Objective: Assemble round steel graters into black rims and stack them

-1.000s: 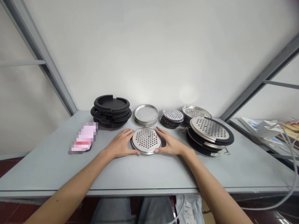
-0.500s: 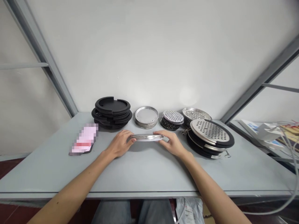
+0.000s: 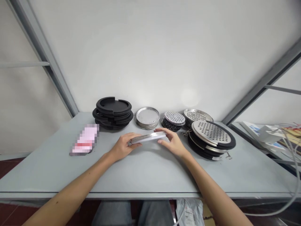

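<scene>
L hand point(image 3: 121, 146) grips L edge of round silver metal disc point(image 3: 148, 137), tilted above grey table point(image 3: 141, 175), centre; R hand point(image 3: 175, 145) at R edge, grip unclear. Black-rimmed perforated metal discs point(image 3: 211, 133), R, look assembled; black notched round trays point(image 3: 114, 106), far L, prob. unfitted.

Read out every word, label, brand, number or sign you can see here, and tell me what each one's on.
No text can be read.
Bag below the table: small printing on its label, too small and blurred to read.
Pink item on the table: pixelated, nothing legible.
White-blue item at far right: blue patches, no legible lettering.
Held disc: no lettering visible.
</scene>
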`<state>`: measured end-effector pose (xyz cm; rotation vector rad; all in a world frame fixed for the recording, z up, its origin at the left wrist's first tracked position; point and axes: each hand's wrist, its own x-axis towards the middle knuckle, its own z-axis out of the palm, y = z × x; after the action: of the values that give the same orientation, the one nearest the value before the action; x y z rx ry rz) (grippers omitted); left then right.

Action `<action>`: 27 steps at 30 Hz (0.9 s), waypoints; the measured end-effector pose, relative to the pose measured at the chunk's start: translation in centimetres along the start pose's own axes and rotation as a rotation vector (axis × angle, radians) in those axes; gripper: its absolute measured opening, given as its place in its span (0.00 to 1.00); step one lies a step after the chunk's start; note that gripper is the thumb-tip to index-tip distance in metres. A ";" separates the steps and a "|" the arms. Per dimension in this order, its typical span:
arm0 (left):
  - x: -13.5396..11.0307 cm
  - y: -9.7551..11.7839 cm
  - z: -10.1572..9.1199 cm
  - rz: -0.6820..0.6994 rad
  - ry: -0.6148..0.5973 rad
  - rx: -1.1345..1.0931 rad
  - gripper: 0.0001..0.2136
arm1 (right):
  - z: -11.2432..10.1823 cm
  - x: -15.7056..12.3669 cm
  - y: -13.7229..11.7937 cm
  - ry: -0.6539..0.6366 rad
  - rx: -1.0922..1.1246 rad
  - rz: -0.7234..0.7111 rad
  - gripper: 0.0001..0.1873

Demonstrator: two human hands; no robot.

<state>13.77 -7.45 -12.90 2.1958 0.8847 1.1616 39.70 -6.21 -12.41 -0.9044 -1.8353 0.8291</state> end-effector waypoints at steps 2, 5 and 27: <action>-0.1 -0.1 0.4 -0.095 0.073 -0.042 0.13 | 0.3 0.0 0.4 -0.053 0.093 0.050 0.19; 0.0 -0.3 0.7 -0.225 0.137 -0.074 0.14 | 0.8 0.1 0.7 -0.061 0.201 0.091 0.14; -0.2 -0.1 0.9 0.209 0.135 0.296 0.14 | 0.9 -0.6 -0.8 0.059 -0.457 -0.407 0.19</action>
<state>14.40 -7.63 -13.53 2.5220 0.9514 1.3641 38.87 -7.28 -12.32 -0.7742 -2.0984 0.1291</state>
